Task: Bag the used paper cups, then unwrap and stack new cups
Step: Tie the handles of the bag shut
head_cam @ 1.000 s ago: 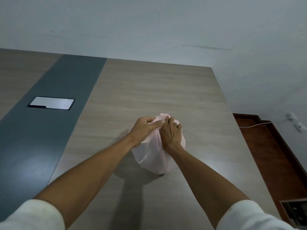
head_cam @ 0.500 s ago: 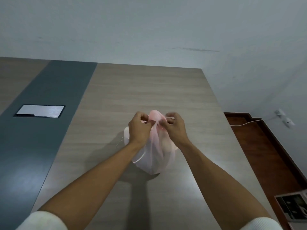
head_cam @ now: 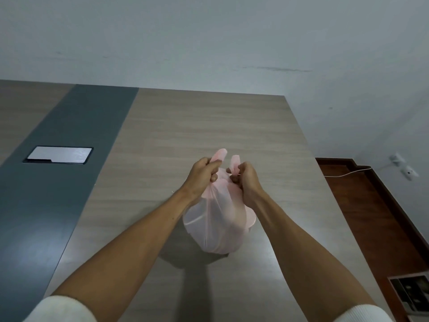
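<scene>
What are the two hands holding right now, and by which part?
Both hold the pink plastic bag: the left hand grips one handle loop at its gathered top, the right hand the other.

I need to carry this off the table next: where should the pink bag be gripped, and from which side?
Grip the pink bag at its gathered neck, just below where the left hand and right hand hold its two handle ends, coming from above. The plastic narrows to a bunch there, while the body below bulges wide and looks thin, so it would likely slip or crush.
</scene>
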A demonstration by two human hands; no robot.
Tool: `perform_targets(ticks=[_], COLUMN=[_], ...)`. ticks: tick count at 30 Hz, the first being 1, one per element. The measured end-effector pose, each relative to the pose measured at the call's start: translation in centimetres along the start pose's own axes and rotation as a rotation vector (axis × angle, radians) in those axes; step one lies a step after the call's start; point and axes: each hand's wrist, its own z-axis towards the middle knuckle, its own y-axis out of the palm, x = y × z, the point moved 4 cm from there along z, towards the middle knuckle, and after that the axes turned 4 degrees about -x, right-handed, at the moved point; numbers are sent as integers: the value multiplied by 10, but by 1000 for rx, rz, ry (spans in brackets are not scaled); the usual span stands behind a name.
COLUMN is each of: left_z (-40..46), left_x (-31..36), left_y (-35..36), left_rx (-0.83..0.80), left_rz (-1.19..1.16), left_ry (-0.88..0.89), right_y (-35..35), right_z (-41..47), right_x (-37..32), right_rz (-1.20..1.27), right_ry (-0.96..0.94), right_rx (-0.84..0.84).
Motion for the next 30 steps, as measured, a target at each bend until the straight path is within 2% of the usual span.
perform_targets(ticks=[3,6,10,12,15,17,20,24,28,30], left_z=[1,4,5,5,8,10,9,9,10,11], left_x=[-5,-11,-14,-15,-12,-13,-20,-27,-30,-31], left_y=[-2,-8,-11,-15,-18,-20,-18,-18,-22,-24], left_rx=[-47,-88,-222,-264,-190,-118,-161,-246,-81,41], left_rz=[-113,17,-75,-11,253,221,2,-179,-279,-244], left_ry=[-80,-54,-105,-155,-117,-76,-134,-185,-193,-171], right_y=[-1,1,4,5,8,12,13,16,21,22], right_z=[2,1,0,1,-1,0,-1,-1,-6,-8], right_x=[4,3,-1,-2,-3,-5,-10,-3,-2,-4], right_rz=[141,144,270,175,-202,-367,-344,-336,-295,-237], right_ry=[57,-37,-125,-196,-355,-428,-417,-348,-288,-271], right_rx=[-11,-82,-123,-121,-50,11,1,-219,-323,-364])
